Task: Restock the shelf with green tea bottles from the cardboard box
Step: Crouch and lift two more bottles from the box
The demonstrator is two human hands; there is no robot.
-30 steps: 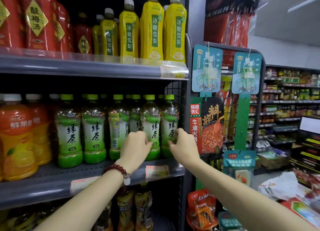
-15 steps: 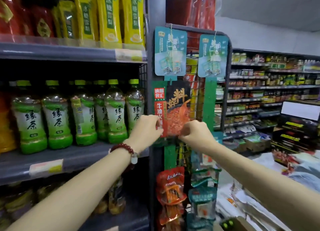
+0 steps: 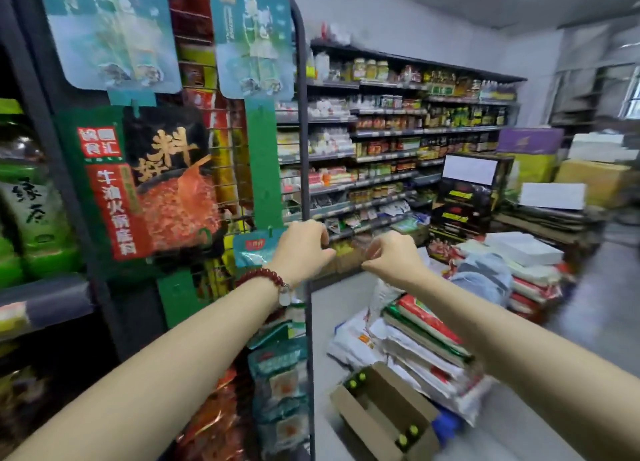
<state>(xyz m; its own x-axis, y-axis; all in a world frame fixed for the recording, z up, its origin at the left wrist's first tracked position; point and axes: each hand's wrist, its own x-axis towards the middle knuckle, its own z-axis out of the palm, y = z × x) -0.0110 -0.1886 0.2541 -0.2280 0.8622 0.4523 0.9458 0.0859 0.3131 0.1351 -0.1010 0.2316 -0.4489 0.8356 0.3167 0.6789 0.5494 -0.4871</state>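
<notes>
My left hand (image 3: pixel 303 249), with a red bead bracelet at the wrist, and my right hand (image 3: pixel 391 258) hang in mid-air past the end of the shelf, fingers loosely curled, holding nothing. A green tea bottle (image 3: pixel 31 201) stands on the grey shelf (image 3: pixel 45 304) at the far left edge, blurred. On the floor below my hands lies the open cardboard box (image 3: pixel 377 415); a few green bottle caps (image 3: pixel 356 381) show in its corners.
A wire rack (image 3: pixel 304 169) hung with sauce packets and snack bags stands between shelf and aisle. Stacked sacks (image 3: pixel 429 346) lie right beside the box. More cartons and a stocked back shelf (image 3: pixel 398 142) fill the far side.
Both hands left the green tea bottles on the shelf and swung right, past the wire rack. The view turned right and down, and the cardboard box came into sight.
</notes>
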